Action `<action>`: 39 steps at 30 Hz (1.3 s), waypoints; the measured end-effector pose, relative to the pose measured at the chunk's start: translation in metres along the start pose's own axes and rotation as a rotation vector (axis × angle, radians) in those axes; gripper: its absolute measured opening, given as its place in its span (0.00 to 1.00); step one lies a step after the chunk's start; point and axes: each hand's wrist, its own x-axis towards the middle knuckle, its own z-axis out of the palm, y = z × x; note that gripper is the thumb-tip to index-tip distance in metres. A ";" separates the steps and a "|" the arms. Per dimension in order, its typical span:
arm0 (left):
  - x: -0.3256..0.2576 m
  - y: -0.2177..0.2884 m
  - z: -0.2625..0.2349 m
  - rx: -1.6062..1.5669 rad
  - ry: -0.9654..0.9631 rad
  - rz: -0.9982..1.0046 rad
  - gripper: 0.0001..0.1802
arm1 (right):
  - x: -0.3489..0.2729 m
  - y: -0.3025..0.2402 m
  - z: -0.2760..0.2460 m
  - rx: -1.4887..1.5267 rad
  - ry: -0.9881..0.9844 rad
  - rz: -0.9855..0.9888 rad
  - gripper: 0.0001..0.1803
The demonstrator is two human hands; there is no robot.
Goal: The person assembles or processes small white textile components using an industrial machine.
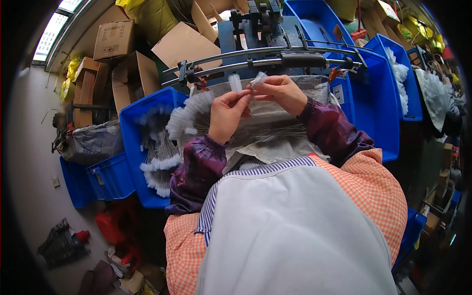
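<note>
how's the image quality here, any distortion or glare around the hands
Head view: strong fisheye bend, so the metal rails curve and the corners go black; window glare upper left; left hand, right hand and white brush evenly lit, slightly soft.

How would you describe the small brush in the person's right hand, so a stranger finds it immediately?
Start at the curved metal rails crossing the blue machine. Just below them, the right hand pinches a small white bristle brush by its wire. Unlike the brushes piled in the blue crate at left, it is single and raised, beside the left hand.
</note>
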 end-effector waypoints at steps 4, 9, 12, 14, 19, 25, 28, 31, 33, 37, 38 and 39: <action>0.006 -0.007 -0.018 0.125 0.140 -0.025 0.11 | 0.018 -0.036 -0.049 0.028 0.182 -0.228 0.12; 0.029 -0.037 -0.030 1.263 0.326 0.194 0.15 | 0.077 -0.062 -0.150 -1.151 0.615 -0.425 0.13; 0.045 -0.052 -0.025 1.361 0.273 -0.029 0.16 | 0.098 -0.061 -0.155 -1.629 0.718 -0.373 0.12; 0.056 -0.071 -0.032 1.420 0.253 -0.118 0.14 | 0.108 -0.059 -0.159 -1.705 0.717 -0.389 0.11; 0.060 -0.091 -0.044 1.435 0.230 -0.018 0.12 | 0.116 -0.056 -0.166 -1.781 0.765 -0.405 0.10; 0.056 -0.086 -0.049 1.389 0.231 0.103 0.11 | 0.118 -0.057 -0.167 -1.776 0.735 -0.404 0.10; 0.039 -0.053 -0.042 1.331 0.274 0.222 0.10 | 0.117 -0.057 -0.167 -1.744 0.735 -0.417 0.10; 0.025 -0.043 -0.045 1.275 0.342 0.320 0.13 | 0.117 -0.058 -0.167 -1.732 0.719 -0.422 0.10; 0.014 -0.031 -0.049 1.192 0.460 0.436 0.17 | 0.119 -0.058 -0.165 -1.791 0.736 -0.409 0.10; 0.000 -0.016 -0.056 1.036 0.559 0.607 0.14 | 0.120 -0.056 -0.172 -1.771 0.721 -0.389 0.10; -0.005 -0.006 -0.051 0.986 0.624 0.619 0.09 | 0.120 -0.057 -0.173 -1.754 0.711 -0.395 0.10; -0.008 0.001 -0.051 0.986 0.625 0.619 0.09 | 0.121 -0.057 -0.174 -1.738 0.702 -0.400 0.10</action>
